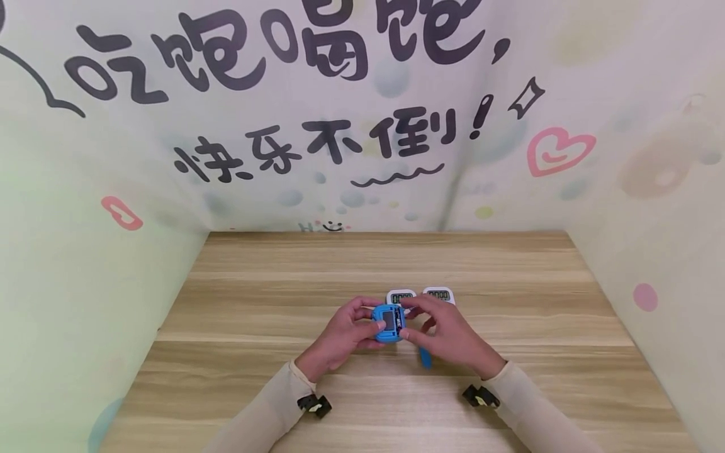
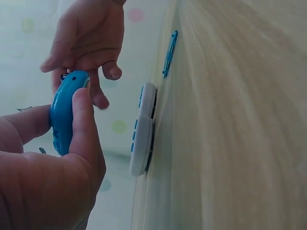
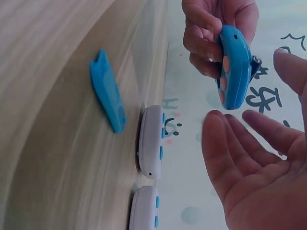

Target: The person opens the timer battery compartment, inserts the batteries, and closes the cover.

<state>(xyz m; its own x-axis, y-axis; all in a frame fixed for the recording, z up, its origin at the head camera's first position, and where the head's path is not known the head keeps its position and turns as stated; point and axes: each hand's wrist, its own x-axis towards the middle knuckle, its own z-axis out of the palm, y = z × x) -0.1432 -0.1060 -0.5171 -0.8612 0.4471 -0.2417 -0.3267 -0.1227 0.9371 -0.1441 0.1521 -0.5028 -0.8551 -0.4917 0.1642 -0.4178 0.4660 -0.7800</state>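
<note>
My left hand (image 1: 343,332) grips a small blue digital timer (image 1: 388,338) by its edges, back side up. Its battery compartment is uncovered, and in the right wrist view a battery (image 3: 256,64) sticks up at a slant from it. Beside the timer's right side, my right hand (image 1: 454,338) has its thumb and fingers spread apart; both wrist views show nothing held between them. On the table below lies a slim blue battery cover (image 3: 107,91), partly hidden by the right hand in the head view.
Two white timers with blue buttons stand side by side behind the hands, the left one (image 1: 401,294) and the right one (image 1: 440,292). Printed walls enclose the wooden table (image 1: 255,264) at the back and both sides.
</note>
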